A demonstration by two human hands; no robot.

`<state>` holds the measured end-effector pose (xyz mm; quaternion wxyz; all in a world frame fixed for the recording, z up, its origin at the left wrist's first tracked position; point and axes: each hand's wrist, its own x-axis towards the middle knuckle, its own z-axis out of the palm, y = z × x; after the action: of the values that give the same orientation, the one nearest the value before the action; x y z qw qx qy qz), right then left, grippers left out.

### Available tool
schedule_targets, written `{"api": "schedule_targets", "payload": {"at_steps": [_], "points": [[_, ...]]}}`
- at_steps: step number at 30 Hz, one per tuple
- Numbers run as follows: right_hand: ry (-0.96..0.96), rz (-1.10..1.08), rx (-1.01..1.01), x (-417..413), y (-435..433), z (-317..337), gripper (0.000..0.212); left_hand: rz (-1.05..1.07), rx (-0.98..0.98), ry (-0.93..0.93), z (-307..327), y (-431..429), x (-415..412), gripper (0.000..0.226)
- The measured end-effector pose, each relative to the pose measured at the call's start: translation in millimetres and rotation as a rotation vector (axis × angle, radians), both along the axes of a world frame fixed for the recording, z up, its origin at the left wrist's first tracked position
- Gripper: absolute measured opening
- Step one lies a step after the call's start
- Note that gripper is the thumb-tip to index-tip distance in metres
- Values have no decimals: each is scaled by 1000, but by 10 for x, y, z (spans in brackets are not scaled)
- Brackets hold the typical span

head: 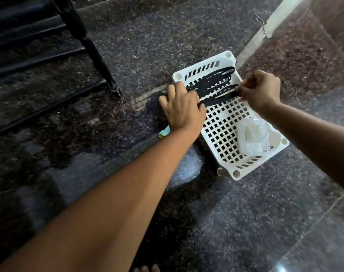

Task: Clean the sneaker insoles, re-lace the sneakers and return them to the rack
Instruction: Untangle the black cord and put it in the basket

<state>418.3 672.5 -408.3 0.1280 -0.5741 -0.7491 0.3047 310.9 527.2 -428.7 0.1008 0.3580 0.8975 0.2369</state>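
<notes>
- Dark speckled stone floor [226,222] fills the view; a pale strip runs along its far right edge
- Black metal rack [92,48] stands at the upper left, its bars slanting across the corner; no sneakers show on the part in view
- White perforated tray [236,173] sits on the floor right of centre, set at an angle
- Left hand [182,108] lies over the tray's left rim, fingers straight and spread, pressing on the near end of the laces
- Right hand [261,89] is curled at the tray's right rim, fingertips pinching the laces
- Black laces [212,87] lie looped in a pile in the tray's far end, between the two hands
- Clear plastic box [252,136] rests in the tray's near right part
- Small teal and yellow thing [165,132] peeks out beside the left wrist; what it is cannot be told
</notes>
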Motion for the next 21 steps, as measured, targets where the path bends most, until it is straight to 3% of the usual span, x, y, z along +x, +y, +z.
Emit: {"api": "schedule_targets", "payload": {"at_steps": [7,12,21], "points": [[-36,135,75,14,41,-63,7,-22,-47,24,-20,-11,-42,15],[-75,251,243,30,-8,-99,12,-12,-34,12,-16,-35,-60,10],[-195,334,294,43,-17,-113,13,-5,40,40,-25,-76,-170,8]]}}
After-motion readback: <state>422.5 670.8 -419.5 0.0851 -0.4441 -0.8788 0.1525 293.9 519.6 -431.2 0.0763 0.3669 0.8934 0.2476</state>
